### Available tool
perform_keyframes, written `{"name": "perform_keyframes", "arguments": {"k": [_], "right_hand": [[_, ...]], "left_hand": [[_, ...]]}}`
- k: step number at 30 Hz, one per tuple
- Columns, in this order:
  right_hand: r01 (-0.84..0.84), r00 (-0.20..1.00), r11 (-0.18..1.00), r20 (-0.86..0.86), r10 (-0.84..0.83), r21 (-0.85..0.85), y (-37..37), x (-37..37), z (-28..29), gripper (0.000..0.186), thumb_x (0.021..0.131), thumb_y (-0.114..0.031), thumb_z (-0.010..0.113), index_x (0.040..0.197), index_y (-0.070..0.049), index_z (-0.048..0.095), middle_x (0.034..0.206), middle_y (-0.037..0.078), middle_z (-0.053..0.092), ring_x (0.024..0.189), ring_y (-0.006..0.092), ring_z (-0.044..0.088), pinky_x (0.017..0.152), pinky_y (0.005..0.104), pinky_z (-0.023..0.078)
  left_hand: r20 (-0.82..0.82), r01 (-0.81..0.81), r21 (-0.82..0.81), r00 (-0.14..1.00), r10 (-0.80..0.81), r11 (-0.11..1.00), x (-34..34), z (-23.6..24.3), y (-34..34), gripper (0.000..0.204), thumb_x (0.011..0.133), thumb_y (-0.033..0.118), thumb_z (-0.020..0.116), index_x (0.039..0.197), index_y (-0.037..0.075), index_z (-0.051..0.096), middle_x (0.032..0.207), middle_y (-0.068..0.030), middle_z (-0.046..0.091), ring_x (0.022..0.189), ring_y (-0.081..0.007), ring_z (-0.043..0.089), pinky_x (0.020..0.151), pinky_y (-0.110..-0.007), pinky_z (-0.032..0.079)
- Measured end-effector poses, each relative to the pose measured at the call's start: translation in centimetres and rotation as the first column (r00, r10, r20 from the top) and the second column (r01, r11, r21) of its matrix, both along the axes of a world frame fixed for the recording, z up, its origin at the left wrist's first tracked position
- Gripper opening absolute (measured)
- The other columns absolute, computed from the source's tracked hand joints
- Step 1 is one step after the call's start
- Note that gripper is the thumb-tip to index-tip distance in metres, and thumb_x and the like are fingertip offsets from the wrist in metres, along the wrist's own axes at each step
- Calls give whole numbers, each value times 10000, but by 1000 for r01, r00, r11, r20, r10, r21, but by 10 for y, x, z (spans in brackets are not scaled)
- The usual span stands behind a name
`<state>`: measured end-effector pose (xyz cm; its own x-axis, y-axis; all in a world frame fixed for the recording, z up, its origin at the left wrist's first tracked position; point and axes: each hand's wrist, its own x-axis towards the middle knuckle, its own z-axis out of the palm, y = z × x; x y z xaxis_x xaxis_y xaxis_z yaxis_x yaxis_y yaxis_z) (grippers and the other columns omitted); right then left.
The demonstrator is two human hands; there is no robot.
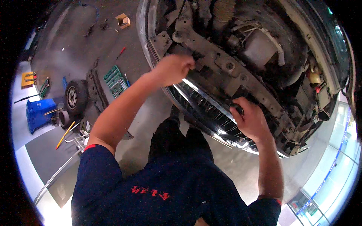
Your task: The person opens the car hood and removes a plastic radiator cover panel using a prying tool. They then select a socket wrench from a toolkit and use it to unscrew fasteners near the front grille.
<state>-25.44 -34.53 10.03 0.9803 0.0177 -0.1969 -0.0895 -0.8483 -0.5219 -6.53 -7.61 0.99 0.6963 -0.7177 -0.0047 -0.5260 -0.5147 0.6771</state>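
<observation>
Grey workshop floor spreads to the left of the car's open front end, carrying a blue bin [37, 113], a loose wheel [75, 96] and a green socket set tray [115, 80]. Nearer the car, the left hand [174, 67] is clenched on something at the upper radiator support beam [226, 71], just above the chrome grille [209, 109]; what it grips is hidden by the fingers. Further right, the right hand [250, 119] is closed around a small dark tool or fastener at the grille's top edge, below the beam. Judging by this, the step in hand looks like working the fixings along the grille's upper edge. The next move likely calls for steady turning at the right hand while the left braces. Engine bay parts behind the beam are dim and hard to tell apart.
</observation>
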Motion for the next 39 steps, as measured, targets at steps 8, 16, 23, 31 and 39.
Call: {"name": "perform_keyframes", "arguments": {"k": [8,16,23,31,39], "right_hand": [[95,995,980,18,-93,-172,14,-4,11,301,1004,-363,593,1004,-62,603,946,248,694,883,428,687,776,572,527],[-314,883,746,107,456,-587,5,5,27,289,958,-394,653,919,-115,591,794,154,691,745,350,710,622,472,572],[-259,959,783,-244,142,-565,15,7,25,199,884,-272,701,942,-109,601,885,100,611,864,328,661,776,456,558],[-39,930,860,-332,-154,-508,17,20,30,183,949,-256,634,965,-77,598,929,137,627,893,357,668,816,487,548],[-83,996,936,-7,86,-343,1,3,24,287,971,-291,649,1023,-11,614,1017,268,659,936,435,670,799,533,531]], "left_hand": [[-122,95,-362,981,-149,927,-86,8,-16,183,810,8,582,966,71,655,932,-138,665,900,-372,656,750,-465,535],[-217,-11,-291,975,-55,957,-121,-17,26,208,797,-70,572,954,47,644,859,-159,665,777,-371,671,667,-431,537],[-200,-3,-374,977,-78,927,-128,-6,10,213,788,-74,573,947,45,651,877,-140,677,791,-348,678,679,-425,540],[-239,-10,-354,968,-80,935,-132,-13,13,231,793,-77,532,951,39,653,918,-143,677,843,-342,672,711,-420,541],[-325,-131,-560,943,-72,818,-123,-11,-20,288,781,-64,485,987,39,658,947,-171,660,983,-368,655,824,-458,535]]}}
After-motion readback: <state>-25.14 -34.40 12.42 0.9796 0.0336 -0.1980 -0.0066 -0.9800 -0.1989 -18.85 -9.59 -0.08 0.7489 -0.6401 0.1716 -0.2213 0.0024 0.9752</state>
